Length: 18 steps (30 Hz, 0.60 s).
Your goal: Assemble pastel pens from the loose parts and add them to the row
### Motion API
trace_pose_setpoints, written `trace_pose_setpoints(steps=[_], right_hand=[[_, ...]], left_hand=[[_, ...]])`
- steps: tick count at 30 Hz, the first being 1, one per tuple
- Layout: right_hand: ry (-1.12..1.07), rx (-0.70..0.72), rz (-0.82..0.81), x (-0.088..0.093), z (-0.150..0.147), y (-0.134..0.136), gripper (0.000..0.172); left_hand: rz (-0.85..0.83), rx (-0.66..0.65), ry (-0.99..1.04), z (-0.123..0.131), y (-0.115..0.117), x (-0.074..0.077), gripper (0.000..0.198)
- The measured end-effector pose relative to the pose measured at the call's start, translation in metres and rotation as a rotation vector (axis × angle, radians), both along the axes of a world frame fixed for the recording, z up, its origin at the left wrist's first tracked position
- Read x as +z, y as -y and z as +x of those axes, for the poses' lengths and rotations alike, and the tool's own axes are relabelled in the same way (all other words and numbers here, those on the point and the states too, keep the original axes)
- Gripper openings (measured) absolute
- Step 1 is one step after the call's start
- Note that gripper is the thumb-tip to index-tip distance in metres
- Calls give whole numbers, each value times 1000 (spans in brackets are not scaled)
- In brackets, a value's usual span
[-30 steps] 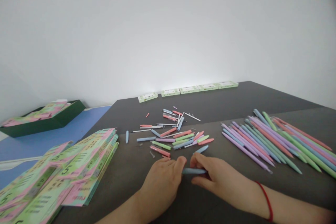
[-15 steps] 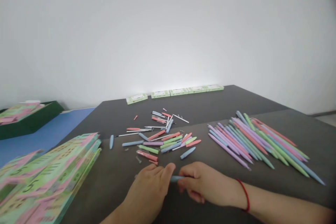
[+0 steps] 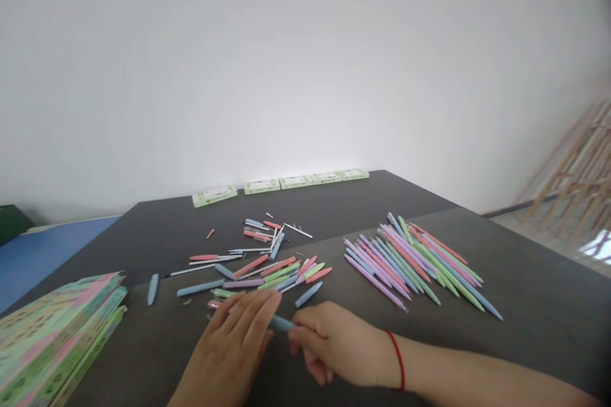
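Note:
My right hand (image 3: pixel 334 343), with a red string round the wrist, is closed on a light blue pen part (image 3: pixel 282 324) low over the dark table (image 3: pixel 525 305). My left hand (image 3: pixel 233 346) lies beside it with fingers stretched out, their tips touching the same blue piece. Just beyond the fingers is a scatter of loose pen parts (image 3: pixel 267 264) in pink, green, blue and purple, with thin white refills among them. A separate blue piece (image 3: pixel 308 294) lies close to my right hand.
A row of several assembled pastel pens (image 3: pixel 410 261) lies at the right. Stacked green-and-pink flat cartons (image 3: pixel 52 331) sit at the left edge. Small green boxes (image 3: pixel 281 182) line the table's far edge. A blue surface (image 3: pixel 42 251) shows at left, wooden frames (image 3: pixel 577 178) at far right.
The view has swung right, so everything has shifted left in the frame. Both hands stay together on the blue pen part; my left fingers have stretched flatter over it.

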State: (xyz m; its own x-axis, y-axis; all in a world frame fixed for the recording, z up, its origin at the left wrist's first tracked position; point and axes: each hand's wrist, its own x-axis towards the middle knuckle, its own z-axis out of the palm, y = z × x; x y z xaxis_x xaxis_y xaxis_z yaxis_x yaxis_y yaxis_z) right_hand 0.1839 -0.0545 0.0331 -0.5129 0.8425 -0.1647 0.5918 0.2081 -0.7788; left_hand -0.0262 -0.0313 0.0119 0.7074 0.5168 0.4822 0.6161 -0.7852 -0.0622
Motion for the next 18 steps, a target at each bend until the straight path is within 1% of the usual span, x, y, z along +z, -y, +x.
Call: trace_pose_setpoints(steps=[1, 2, 3, 5, 6, 7, 9, 12, 15, 16, 18], right_hand=[[51, -46, 41, 6, 4, -2, 31], [147, -102, 137, 12, 10, -4, 31], [268, -155, 230, 18, 16, -6, 30], [498, -235, 385, 25, 31, -10, 27], [621, -264, 429, 24, 38, -12, 28], [713, -258, 434, 21, 45, -12, 28], [845, -275, 437, 10, 58, -12, 28], [972, -267, 447, -9, 73, -8, 30], [1023, -187, 497, -21, 89, -7, 32], [1017, -179, 516, -23, 94, -9, 33], [913, -239, 554, -23, 102, -11, 32]], left_hand=[[5, 28, 63, 0, -1, 3, 49], [-8, 60, 136, -1, -3, 6, 48], [-53, 87, 206, -2, -4, 8, 47], [-209, 136, 360, -5, -6, 9, 42], [-310, 154, 452, -7, -8, 8, 39], [-412, 157, 552, -8, -9, 6, 35], [-588, 147, 744, -11, -13, 3, 31], [-720, 107, 901, -13, -17, -2, 27], [-783, 80, 940, -14, -21, -6, 26], [-787, 77, 933, -14, -22, -8, 27], [-774, 72, 902, -15, -25, -11, 29]])
